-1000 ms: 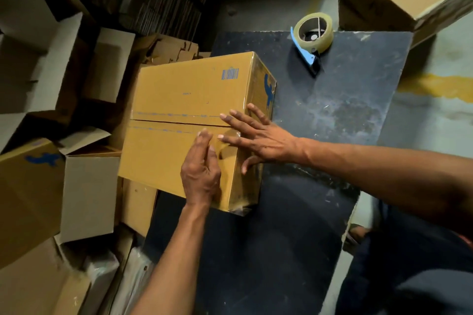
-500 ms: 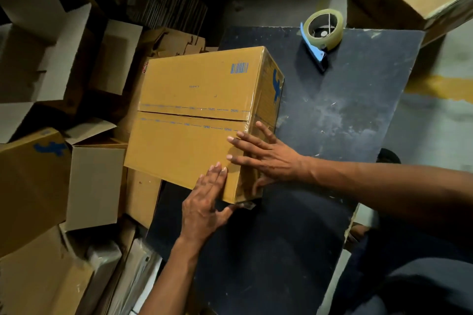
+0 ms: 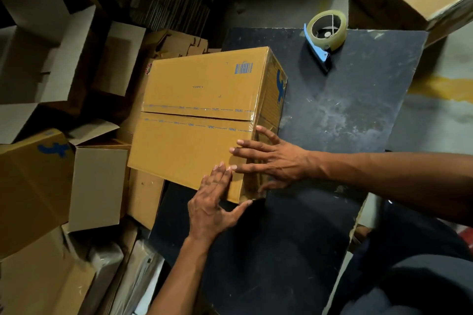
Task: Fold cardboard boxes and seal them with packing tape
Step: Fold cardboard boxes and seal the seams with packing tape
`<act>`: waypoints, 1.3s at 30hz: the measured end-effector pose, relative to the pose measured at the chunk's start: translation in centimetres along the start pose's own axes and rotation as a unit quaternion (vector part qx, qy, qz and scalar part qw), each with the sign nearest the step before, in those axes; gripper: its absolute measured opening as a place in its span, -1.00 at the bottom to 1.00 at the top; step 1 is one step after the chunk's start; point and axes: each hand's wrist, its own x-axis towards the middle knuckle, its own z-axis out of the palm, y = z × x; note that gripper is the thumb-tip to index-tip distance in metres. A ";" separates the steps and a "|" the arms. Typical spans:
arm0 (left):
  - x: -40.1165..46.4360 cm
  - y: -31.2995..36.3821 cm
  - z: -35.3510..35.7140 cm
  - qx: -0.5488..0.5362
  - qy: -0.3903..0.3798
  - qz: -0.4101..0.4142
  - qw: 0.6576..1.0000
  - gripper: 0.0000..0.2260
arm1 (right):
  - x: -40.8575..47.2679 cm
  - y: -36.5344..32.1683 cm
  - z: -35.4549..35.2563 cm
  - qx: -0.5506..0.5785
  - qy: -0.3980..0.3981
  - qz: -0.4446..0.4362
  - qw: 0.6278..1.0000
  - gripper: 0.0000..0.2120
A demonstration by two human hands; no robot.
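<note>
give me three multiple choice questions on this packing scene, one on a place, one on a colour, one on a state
1. Where is the roll of clear packing tape in its dispenser?
A. on the far end of the dark tabletop
B. on top of the box
C. in the left hand

2. What colour is the barcode printed on the closed brown cardboard box?
A. red
B. blue
C. green

3. How do the hands lie on the box?
A. both gripping the tape
B. both clenched in fists
C. both flat with straight fingers

Answers:
1 A, the dispenser sits on the board beyond the box, untouched.
2 B, the barcode near the box's far corner is blue.
3 C, the left hand and right hand press the box's near corner with extended fingers.
</note>
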 end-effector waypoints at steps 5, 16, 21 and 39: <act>-0.1 1.8 1.0 -0.028 0.036 -0.071 0.996 -0.24 | -0.1 -0.5 -0.3 0.021 0.000 0.010 1.000 0.04; 0.2 2.0 1.7 -0.044 0.062 -0.101 0.992 -0.39 | 0.7 -3.2 3.3 0.042 0.105 0.098 0.989 -0.09; 0.3 0.6 0.1 -0.062 0.020 -0.063 0.996 -0.41 | 0.7 -2.8 2.3 0.064 0.133 0.093 0.985 -0.14; -1.7 2.6 3.9 0.033 0.027 -0.104 0.994 -0.42 | 0.6 -3.2 1.3 0.046 0.130 0.095 0.986 -0.45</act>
